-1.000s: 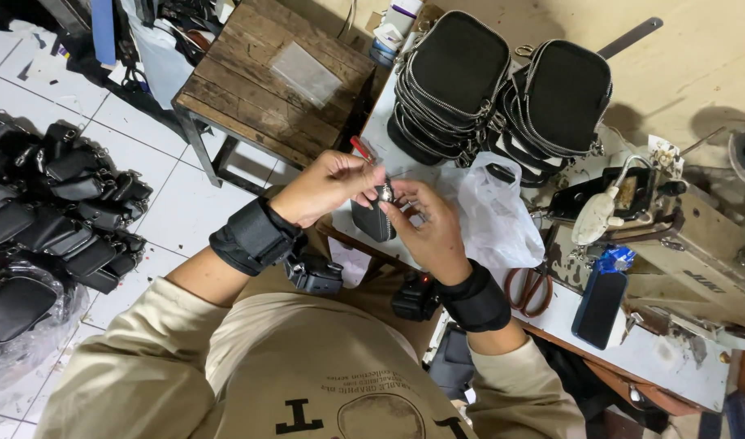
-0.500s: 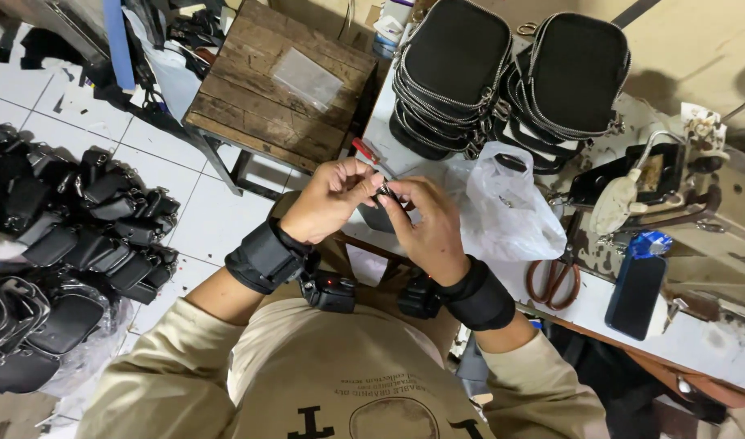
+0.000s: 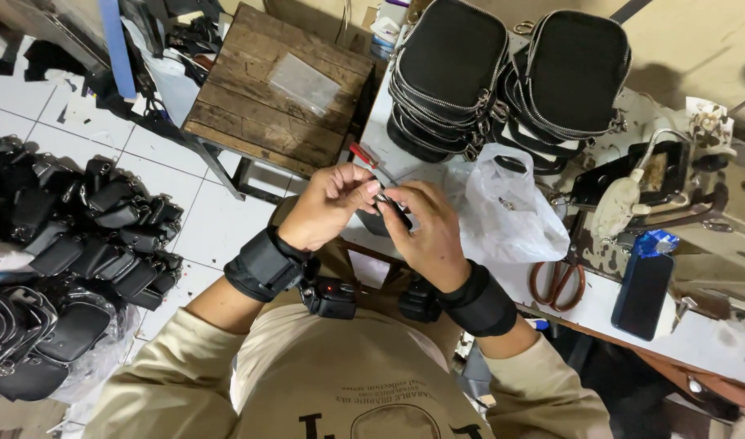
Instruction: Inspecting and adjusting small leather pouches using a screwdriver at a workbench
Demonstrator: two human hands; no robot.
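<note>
I saw my left hand (image 3: pixel 328 207) and right hand (image 3: pixel 425 232) had stayed together, fingers pinching the small dark metal zipper part (image 3: pixel 389 199); little changed.

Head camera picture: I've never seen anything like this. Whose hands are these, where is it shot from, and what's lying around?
No machine here: a person wears a camera on the head, looking down at their own hands. The left hand and right hand, both with black wrist bands, pinch a small metal piece between the fingertips; it is too small to name surely. On the white worktable lie stacked black zip pouches, a white plastic bag, scissors and a dark phone. More black pouches are heaped on the floor.
</note>
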